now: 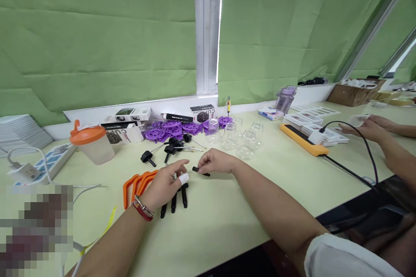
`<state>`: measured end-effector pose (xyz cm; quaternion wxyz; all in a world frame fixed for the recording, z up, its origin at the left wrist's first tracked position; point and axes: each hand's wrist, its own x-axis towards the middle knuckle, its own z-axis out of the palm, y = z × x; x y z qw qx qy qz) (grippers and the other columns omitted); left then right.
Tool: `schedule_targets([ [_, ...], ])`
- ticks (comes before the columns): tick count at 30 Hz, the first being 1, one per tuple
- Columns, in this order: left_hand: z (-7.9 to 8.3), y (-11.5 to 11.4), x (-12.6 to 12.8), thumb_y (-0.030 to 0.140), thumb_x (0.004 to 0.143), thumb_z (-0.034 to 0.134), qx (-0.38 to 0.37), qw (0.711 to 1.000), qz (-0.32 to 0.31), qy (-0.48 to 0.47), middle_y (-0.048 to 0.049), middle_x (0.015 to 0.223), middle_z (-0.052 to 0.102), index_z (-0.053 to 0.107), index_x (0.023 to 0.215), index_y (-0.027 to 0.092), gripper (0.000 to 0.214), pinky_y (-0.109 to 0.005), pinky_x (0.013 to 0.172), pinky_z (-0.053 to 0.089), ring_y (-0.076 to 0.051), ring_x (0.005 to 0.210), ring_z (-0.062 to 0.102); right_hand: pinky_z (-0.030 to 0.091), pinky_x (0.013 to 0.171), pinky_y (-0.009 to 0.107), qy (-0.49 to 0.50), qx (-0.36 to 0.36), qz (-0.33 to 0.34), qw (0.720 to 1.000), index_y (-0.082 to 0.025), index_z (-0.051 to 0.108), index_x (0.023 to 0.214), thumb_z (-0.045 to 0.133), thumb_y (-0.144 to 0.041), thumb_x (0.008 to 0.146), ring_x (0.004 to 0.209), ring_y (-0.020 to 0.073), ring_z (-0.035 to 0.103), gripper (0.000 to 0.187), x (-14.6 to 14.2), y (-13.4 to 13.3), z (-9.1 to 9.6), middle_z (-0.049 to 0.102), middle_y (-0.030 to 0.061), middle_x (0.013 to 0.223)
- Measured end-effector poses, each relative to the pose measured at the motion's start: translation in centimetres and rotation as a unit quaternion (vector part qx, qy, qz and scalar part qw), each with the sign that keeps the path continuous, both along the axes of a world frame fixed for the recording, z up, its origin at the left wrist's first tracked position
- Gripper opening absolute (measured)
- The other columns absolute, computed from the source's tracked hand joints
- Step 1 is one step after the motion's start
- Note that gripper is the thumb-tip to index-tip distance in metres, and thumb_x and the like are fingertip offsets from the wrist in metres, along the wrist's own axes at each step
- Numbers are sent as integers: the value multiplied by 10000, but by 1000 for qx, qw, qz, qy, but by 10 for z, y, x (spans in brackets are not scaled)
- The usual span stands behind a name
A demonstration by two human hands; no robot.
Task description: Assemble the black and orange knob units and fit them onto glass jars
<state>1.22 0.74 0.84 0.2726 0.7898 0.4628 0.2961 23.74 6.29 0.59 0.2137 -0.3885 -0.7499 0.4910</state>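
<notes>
My right hand [217, 162] rests on the pale green table [227, 220], its fingers pinched on a small black rod [200, 172]. My left hand [167, 181] hovers just to its left with curled fingers, one fingertip wrapped in white tape; a thin metal pin shows between its fingers. Under the left hand lie three black handle pieces [175, 201] side by side. Orange plastic clips [138, 184] lie just left of that hand. Black knobs with metal pins [169, 149] lie behind both hands.
Purple gear-like discs [175, 130], clear glass jars [240, 138] and product boxes [130, 127] line the back. An orange-lidded cup [91, 143] stands left beside a power strip [52, 160]. A yellow power strip [302, 138] with a black cable lies right, near another person's hands [367, 127].
</notes>
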Motion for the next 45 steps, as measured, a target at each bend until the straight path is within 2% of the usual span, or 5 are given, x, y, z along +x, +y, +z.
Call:
schedule_targets([
  [7,12,-13,10,343,856,489,-28,998,-49,-12,-22,808,648,647,967,211,234,-265,693,461,-159,743,569,428,690,240,84,-22,85,993,-132,710,808,746,-361,666,686,115,552,272,-14,-5,-2,660,5,730],
  [10,13,-13,10,366,851,493,-49,998,-42,-9,-7,752,608,622,878,197,213,-249,645,438,-140,683,530,446,728,254,37,60,-37,997,-140,722,858,668,-313,746,765,150,599,214,-3,4,-1,705,47,842],
  [14,14,-14,11,370,844,488,-60,997,-55,17,-19,801,604,615,872,191,221,-258,661,437,-145,709,528,435,695,245,-171,186,-228,940,-173,729,884,565,-250,822,804,159,614,191,18,19,-2,714,60,929],
  [25,12,-17,10,329,771,515,-74,994,-63,48,27,609,446,548,728,185,154,-232,519,348,-107,554,383,408,655,219,-275,174,-178,929,-203,759,808,626,-172,747,794,153,622,150,15,24,-10,726,37,854],
  [45,13,-21,16,268,782,470,-54,990,-78,104,12,651,539,509,755,197,85,-225,500,326,-121,556,453,313,593,230,-322,264,-136,899,-247,743,748,590,-152,769,857,151,590,181,10,36,-10,698,-4,928],
])
